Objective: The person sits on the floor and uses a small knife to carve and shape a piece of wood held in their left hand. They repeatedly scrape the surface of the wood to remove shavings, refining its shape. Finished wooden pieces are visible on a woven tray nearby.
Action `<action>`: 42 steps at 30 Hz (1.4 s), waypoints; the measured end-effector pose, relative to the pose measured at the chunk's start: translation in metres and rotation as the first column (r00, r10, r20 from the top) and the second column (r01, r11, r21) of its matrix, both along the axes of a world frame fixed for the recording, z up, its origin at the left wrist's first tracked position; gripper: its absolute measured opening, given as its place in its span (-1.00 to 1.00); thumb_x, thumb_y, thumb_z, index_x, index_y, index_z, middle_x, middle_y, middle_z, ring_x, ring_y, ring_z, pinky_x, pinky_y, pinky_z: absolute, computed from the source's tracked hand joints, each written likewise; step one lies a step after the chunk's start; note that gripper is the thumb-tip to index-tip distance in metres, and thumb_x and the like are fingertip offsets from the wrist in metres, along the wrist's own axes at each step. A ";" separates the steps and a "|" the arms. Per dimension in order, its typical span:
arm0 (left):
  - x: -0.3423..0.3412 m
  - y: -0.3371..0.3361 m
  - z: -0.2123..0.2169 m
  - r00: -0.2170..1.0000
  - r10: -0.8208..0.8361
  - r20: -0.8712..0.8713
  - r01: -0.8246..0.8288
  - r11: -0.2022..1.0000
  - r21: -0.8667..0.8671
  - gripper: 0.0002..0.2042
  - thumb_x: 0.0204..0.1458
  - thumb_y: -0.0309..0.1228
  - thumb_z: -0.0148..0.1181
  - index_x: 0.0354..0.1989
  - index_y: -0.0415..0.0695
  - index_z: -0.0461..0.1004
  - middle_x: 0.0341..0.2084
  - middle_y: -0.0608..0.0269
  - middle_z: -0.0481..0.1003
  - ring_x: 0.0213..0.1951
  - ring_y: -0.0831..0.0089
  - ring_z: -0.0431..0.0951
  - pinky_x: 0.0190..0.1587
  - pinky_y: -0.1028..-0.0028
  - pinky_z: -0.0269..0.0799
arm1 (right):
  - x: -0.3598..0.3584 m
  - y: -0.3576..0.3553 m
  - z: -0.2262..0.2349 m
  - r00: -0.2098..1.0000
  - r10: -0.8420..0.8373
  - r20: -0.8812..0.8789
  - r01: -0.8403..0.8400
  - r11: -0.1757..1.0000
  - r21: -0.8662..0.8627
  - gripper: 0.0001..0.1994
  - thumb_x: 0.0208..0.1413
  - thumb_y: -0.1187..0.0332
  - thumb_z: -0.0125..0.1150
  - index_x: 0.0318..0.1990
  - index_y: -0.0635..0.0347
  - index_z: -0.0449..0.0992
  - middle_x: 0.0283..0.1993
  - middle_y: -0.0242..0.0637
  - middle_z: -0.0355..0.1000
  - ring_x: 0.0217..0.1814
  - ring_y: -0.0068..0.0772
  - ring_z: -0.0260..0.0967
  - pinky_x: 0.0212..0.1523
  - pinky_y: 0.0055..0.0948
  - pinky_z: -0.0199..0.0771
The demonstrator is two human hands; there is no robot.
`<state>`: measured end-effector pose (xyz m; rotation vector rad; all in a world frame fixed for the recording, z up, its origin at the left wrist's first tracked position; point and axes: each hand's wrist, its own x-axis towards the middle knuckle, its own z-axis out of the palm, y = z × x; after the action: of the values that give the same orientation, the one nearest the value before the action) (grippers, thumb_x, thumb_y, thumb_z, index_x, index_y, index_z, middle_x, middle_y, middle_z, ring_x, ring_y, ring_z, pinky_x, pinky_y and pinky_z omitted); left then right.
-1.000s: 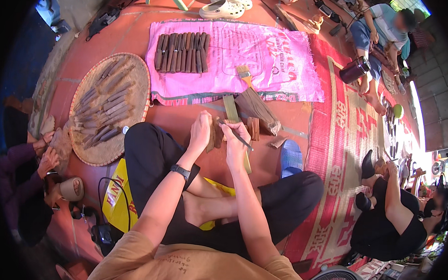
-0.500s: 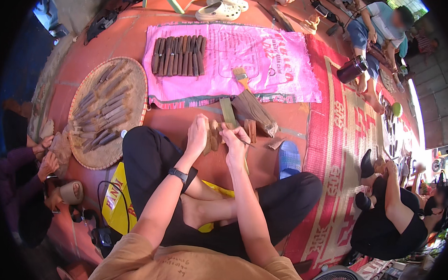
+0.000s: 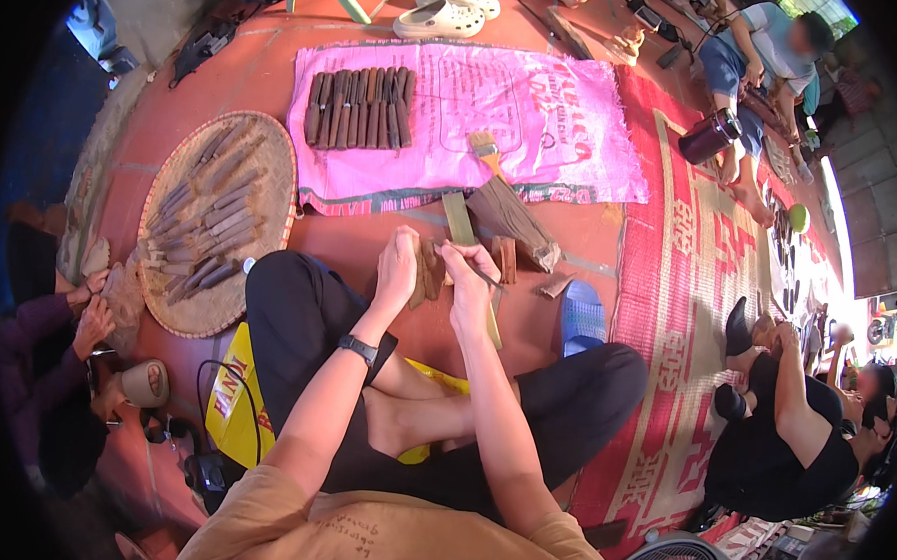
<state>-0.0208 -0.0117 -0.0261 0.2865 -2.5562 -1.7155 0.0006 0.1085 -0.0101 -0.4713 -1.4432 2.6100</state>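
Observation:
My left hand [image 3: 398,269] is closed in front of my crossed legs; what its fingers hold is hidden. Close to it on the right, my right hand [image 3: 469,273] pinches a thin dark stick-like tool [image 3: 490,282], whose end juts out past the fingers. Brown elongated pieces [image 3: 426,276] stand or lie between the two hands. Behind and under the right hand runs a flat greenish strip [image 3: 459,218]. Beyond it lies a grey-brown wood block [image 3: 511,221], with short reddish-brown pieces [image 3: 507,259] nearer to my right hand.
A round woven tray [image 3: 188,327] of brown sticks lies left. Ahead, a pink sack [image 3: 457,90] carries dark brown sticks [image 3: 361,109] and a flat brush [image 3: 486,152]. A blue slipper [image 3: 582,318] is by my right knee, beside a red patterned mat [image 3: 654,379]. People sit on both sides.
My right hand's fingers have shifted slightly, still pinching the thin tool. My left hand stays closed in nearly the same place. The whole view has moved a little.

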 end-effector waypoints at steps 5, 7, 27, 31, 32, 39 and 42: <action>-0.002 0.001 -0.003 1.000 0.010 0.008 -0.010 1.000 0.018 -0.60 0.24 -0.19 -0.40 -0.23 -0.22 0.36 -0.27 -0.14 0.44 -0.15 -0.16 0.43 -0.07 0.10 0.30 | 0.001 0.009 -0.016 1.000 0.011 -0.008 -0.011 0.997 -0.076 -0.89 0.02 0.59 0.25 -0.43 0.21 0.43 -0.24 -0.11 0.54 -0.15 -0.42 0.52 -0.06 -0.54 0.48; -0.003 -0.002 -0.003 1.000 0.016 -0.014 -0.016 1.000 -0.004 -0.60 0.24 -0.19 -0.40 -0.24 -0.22 0.36 -0.28 -0.14 0.45 -0.15 -0.16 0.43 -0.07 0.10 0.30 | 0.001 0.007 -0.008 0.996 0.010 0.087 0.001 0.992 -0.124 -0.88 0.02 0.60 0.24 -0.46 0.21 0.43 -0.22 -0.11 0.54 -0.15 -0.42 0.52 -0.03 -0.48 0.51; -0.001 -0.006 -0.005 0.997 0.021 0.070 -0.023 0.999 0.024 -0.60 0.23 -0.18 -0.38 -0.19 -0.19 0.38 -0.28 -0.14 0.47 -0.12 -0.13 0.45 -0.06 0.12 0.31 | 0.004 0.001 -0.003 0.996 -0.012 0.088 0.024 0.990 -0.135 -0.86 0.01 0.58 0.26 -0.51 0.20 0.44 -0.34 -0.21 0.55 -0.31 -0.58 0.47 -0.26 -0.58 0.44; -0.005 0.000 -0.011 0.994 -0.071 -0.078 0.063 0.994 -0.093 -0.63 0.25 -0.24 -0.33 -0.18 -0.21 0.41 -0.24 -0.10 0.49 -0.12 -0.02 0.48 -0.03 0.18 0.34 | 0.006 0.008 -0.014 0.996 -0.055 -0.068 0.057 0.998 0.035 -0.83 -0.05 0.59 0.25 -0.57 0.14 0.42 -0.45 -0.31 0.50 -0.42 -0.63 0.39 -0.37 -0.62 0.38; -0.005 0.003 -0.012 0.975 -0.127 -0.182 0.097 0.981 -0.165 -0.64 0.26 -0.27 -0.31 -0.18 -0.23 0.43 -0.22 -0.08 0.49 -0.12 0.01 0.49 -0.01 0.20 0.35 | 0.007 0.014 -0.017 0.997 -0.052 -0.050 0.053 0.998 0.025 -0.84 -0.08 0.58 0.25 -0.57 0.13 0.42 -0.45 -0.34 0.49 -0.45 -0.64 0.37 -0.40 -0.61 0.38; -0.016 -0.013 -0.047 0.999 -0.019 0.046 -0.004 0.888 0.460 -0.71 0.22 -0.15 -0.16 -0.33 -0.11 0.36 -0.43 0.34 0.31 -0.33 0.48 0.37 -0.22 0.43 0.34 | 0.001 0.002 -0.026 0.997 0.001 -0.071 -0.007 0.996 -0.086 -0.89 -0.02 0.55 0.27 -0.49 0.17 0.47 -0.33 -0.36 0.50 -0.23 -0.59 0.42 -0.21 -0.56 0.41; -0.015 0.002 -0.035 0.996 0.046 0.071 -0.065 0.951 0.302 -0.56 0.25 0.01 -0.25 -0.30 -0.13 0.36 -0.40 0.29 0.35 -0.33 0.46 0.38 -0.20 0.45 0.34 | 0.000 0.016 -0.023 0.997 -0.010 -0.072 0.003 0.995 -0.096 -0.85 -0.01 0.57 0.26 -0.52 0.17 0.42 -0.35 -0.34 0.48 -0.12 -0.57 0.44 -0.12 -0.58 0.40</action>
<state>-0.0362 -0.0098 -0.0607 0.4269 -2.2897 -2.1082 0.0003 0.1247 -0.0335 -0.3871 -1.2977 2.6706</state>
